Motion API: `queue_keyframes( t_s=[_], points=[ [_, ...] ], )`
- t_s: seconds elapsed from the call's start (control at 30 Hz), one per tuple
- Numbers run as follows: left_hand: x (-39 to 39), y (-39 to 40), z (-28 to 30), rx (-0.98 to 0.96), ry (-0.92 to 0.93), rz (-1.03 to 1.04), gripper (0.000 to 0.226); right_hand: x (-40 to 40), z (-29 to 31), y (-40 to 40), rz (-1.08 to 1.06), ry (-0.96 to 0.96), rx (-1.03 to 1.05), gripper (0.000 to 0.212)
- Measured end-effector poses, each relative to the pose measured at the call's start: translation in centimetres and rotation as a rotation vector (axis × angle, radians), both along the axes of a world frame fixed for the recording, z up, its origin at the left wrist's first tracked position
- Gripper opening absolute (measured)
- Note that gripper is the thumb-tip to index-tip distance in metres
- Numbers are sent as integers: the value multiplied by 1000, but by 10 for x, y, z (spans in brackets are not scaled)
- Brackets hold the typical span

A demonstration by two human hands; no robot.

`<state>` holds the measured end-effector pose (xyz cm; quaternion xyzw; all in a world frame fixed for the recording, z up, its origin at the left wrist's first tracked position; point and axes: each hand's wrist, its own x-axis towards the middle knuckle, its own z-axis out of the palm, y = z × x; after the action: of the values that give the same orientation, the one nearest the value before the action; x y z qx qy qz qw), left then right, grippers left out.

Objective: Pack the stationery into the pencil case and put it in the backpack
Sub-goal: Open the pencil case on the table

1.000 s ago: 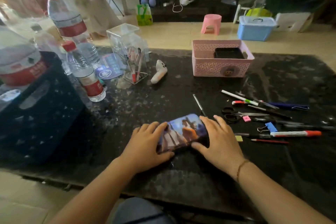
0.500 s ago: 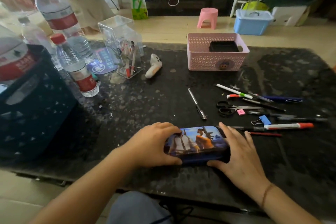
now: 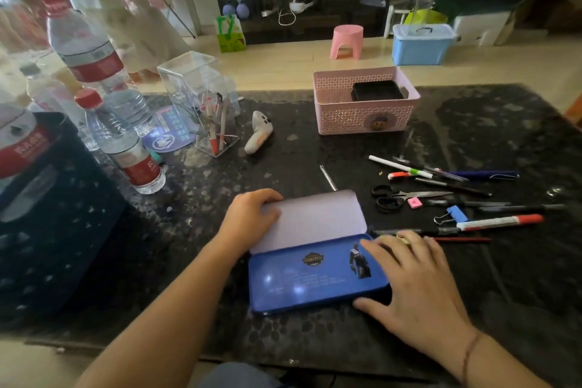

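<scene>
The pencil case (image 3: 315,274) lies open on the black table (image 3: 220,309) in front of me: a glossy blue half near me and a pale lilac half (image 3: 318,217) tilted up behind it. My left hand (image 3: 252,214) curls over the left end of the lilac half. With fingers spread, my right hand (image 3: 412,287) rests on the right end of the blue half. To the right lie loose stationery: a white pen (image 3: 400,165), black scissors (image 3: 390,198), a pink eraser (image 3: 415,202), a blue binder clip (image 3: 453,214), a red-capped marker (image 3: 500,222). A silver pen (image 3: 327,178) lies behind the case.
A pink basket (image 3: 362,116) stands at the back, a clear pen holder (image 3: 204,104) and a white controller (image 3: 258,135) left of it. Water bottles (image 3: 126,148) and a black crate (image 3: 47,230) fill the left side. No backpack is in view.
The case was closed with its picture lid up under both hands. It now lies open, my left hand on the raised lilac half and my right hand on the blue half.
</scene>
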<state>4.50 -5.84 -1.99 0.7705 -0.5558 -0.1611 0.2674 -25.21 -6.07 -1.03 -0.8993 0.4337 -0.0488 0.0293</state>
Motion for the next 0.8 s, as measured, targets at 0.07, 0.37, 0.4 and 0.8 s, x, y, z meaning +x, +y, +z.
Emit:
queue_keyframes(
  t_s=[0.07, 0.37, 0.4, 0.8],
  points=[
    [-2, 13, -5, -37, 12, 15, 40, 14, 17, -3, 127, 65, -8, 90],
    [-26, 127, -20, -109, -87, -230, 109, 63, 25, -22, 472, 86, 238, 94],
    [-27, 126, -22, -95, -100, -229, 111, 64, 26, -23, 475, 96, 242, 93],
    [-27, 129, -27, -102, 85, -317, 113, 74, 38, -11, 485, 185, 326, 96]
  ],
)
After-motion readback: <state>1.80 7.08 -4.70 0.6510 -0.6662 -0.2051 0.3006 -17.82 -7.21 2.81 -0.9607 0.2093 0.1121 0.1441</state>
